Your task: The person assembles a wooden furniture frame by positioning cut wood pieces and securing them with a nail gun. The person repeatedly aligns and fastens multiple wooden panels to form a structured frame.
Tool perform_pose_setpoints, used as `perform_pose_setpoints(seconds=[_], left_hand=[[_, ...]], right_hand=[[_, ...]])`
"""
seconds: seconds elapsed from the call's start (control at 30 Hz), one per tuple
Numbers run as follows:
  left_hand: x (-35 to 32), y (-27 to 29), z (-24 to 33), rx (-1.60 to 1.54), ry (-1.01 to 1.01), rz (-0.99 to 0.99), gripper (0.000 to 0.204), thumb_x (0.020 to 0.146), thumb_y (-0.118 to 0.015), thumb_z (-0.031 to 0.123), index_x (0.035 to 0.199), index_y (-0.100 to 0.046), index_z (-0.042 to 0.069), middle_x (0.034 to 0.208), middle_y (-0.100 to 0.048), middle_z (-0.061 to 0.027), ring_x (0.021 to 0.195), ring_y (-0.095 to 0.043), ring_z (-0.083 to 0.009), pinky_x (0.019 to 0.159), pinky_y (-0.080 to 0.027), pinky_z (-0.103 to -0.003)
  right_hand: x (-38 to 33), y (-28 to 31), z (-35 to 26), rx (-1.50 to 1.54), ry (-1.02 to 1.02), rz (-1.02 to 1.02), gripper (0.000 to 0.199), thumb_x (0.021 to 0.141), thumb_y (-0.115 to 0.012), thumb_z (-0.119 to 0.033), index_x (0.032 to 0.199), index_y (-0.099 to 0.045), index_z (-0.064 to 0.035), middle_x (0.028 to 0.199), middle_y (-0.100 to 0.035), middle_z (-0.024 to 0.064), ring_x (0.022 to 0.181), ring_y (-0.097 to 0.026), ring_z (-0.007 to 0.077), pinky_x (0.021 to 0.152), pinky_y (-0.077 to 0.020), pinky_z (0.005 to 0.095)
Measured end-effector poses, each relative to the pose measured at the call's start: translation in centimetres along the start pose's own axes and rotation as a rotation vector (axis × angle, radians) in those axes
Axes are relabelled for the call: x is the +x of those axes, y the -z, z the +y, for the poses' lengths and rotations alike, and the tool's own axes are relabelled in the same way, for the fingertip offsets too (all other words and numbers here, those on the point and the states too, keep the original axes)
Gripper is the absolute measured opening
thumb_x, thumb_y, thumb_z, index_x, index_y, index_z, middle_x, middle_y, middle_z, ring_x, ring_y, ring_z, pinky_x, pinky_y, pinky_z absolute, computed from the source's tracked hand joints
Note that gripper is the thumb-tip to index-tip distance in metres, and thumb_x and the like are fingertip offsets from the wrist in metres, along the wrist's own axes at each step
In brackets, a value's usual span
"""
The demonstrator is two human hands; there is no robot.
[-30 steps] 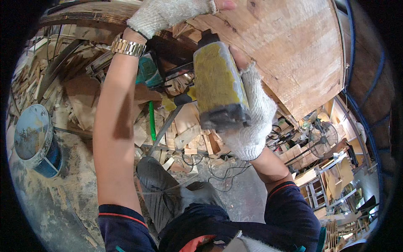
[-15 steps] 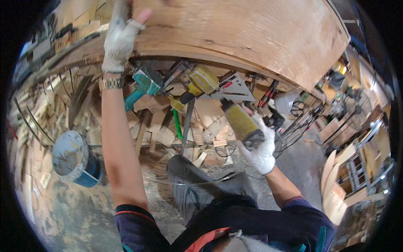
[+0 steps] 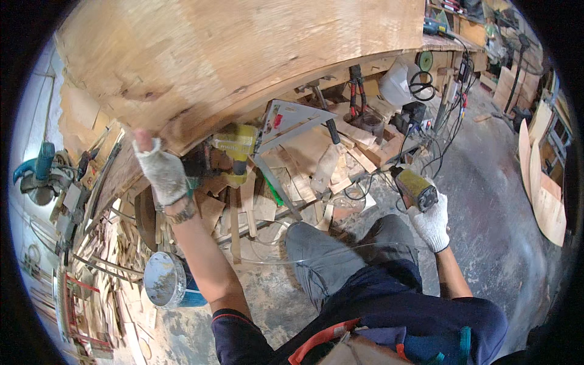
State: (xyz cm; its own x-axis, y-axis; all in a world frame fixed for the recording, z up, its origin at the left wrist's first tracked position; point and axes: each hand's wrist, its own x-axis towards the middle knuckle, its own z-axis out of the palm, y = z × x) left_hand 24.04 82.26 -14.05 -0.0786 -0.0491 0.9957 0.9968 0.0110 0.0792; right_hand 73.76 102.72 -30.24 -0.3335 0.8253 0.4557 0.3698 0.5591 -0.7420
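Observation:
My left hand (image 3: 162, 173), in a white glove with bare fingertips, is at the near left edge of a large wooden panel (image 3: 274, 48). One bare digit lies over the panel's edge; the other fingers are hidden, seemingly beneath it. Low on the right, over the floor, my gloved right hand (image 3: 431, 224) is closed round a yellow block-shaped thing with dark ends (image 3: 416, 186); its kind is not clear. Below the panel's edge are a yellow power tool (image 3: 236, 141) and a pale triangular set square (image 3: 292, 126).
A blue bucket (image 3: 173, 280) stands by my left forearm. Wood offcuts (image 3: 304, 176) fill the shelf under the panel. Red-handled pliers (image 3: 357, 91), scissors (image 3: 422, 86) and black cables (image 3: 447, 137) are at the right. A teal circular saw (image 3: 42, 167) sits far left.
The view has turned, and the panel now sits further left in it. My left hand shows lower along the panel's edge. My right hand has drawn right and down with the yellow thing.

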Motion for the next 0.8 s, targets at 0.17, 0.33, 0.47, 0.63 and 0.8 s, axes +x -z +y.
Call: perform_pose_setpoints(seconds=[0.17, 0.33, 0.47, 0.63, 0.8], left_hand=[[2.0, -7.4, 14.7, -0.32, 0.638, 0.056, 0.056, 0.101, -0.062, 0.015, 0.153, -0.044, 0.008, 0.145, -0.053, -0.0185, 0.128, -0.054, -0.0295, 0.113, -0.04, -0.042], [1.4, -6.6, 14.6, -0.259, 0.641, 0.15, 0.046, 0.094, -0.065, 0.007, 0.139, -0.056, -0.002, 0.136, -0.057, -0.0221, 0.121, -0.058, -0.0326, 0.109, -0.043, -0.044], [0.3, -3.5, 11.7, 0.077, 0.466, 0.166, 0.043, 0.098, -0.061, 0.021, 0.13, -0.056, -0.006, 0.126, -0.059, -0.021, 0.111, -0.06, -0.0314, 0.103, -0.048, -0.045], [-1.0, 1.3, 9.0, 0.42, 0.391, 0.03, 0.05, 0.105, -0.046, 0.04, 0.126, -0.057, -0.004, 0.115, -0.062, -0.0183, 0.104, -0.06, -0.0279, 0.098, -0.049, -0.036], [1.8, 3.3, 13.7, 0.485, 0.429, -0.291, 0.054, 0.105, -0.045, 0.044, 0.128, -0.057, -0.004, 0.111, -0.065, -0.0165, 0.099, -0.061, -0.0245, 0.094, -0.05, -0.032]], right_hand=[[1.1, -1.8, 1.5, 0.143, 0.083, -0.066, 0.051, 0.07, -0.078, -0.014, 0.119, -0.065, -0.0048, 0.107, -0.073, 0.0188, 0.095, -0.074, 0.0335, 0.085, -0.0561, 0.0376], [3.9, -4.6, 0.9, 0.262, 0.216, -0.359, 0.065, 0.067, -0.082, -0.019, 0.127, -0.062, -0.0077, 0.107, -0.072, 0.0184, 0.094, -0.07, 0.0413, 0.082, -0.0573, 0.043], [6.3, -5.9, -1.6, 0.311, 0.34, -0.445, 0.07, 0.064, -0.079, -0.016, 0.131, -0.061, -0.0072, 0.108, -0.071, 0.0193, 0.094, -0.07, 0.0403, 0.079, -0.0568, 0.0461], [8.5, -4.9, -6.2, 0.437, 0.152, -0.461, 0.066, 0.076, -0.077, -0.025, 0.135, -0.055, -0.0084, 0.098, -0.07, 0.0197, 0.095, -0.069, 0.0408, 0.079, -0.0553, 0.0491], [9.1, -0.8, -9.5, 0.372, -0.15, -0.631, 0.06, 0.081, -0.076, -0.029, 0.135, -0.055, -0.0133, 0.101, -0.07, 0.0176, 0.094, -0.07, 0.0392, 0.078, -0.0555, 0.0492]])
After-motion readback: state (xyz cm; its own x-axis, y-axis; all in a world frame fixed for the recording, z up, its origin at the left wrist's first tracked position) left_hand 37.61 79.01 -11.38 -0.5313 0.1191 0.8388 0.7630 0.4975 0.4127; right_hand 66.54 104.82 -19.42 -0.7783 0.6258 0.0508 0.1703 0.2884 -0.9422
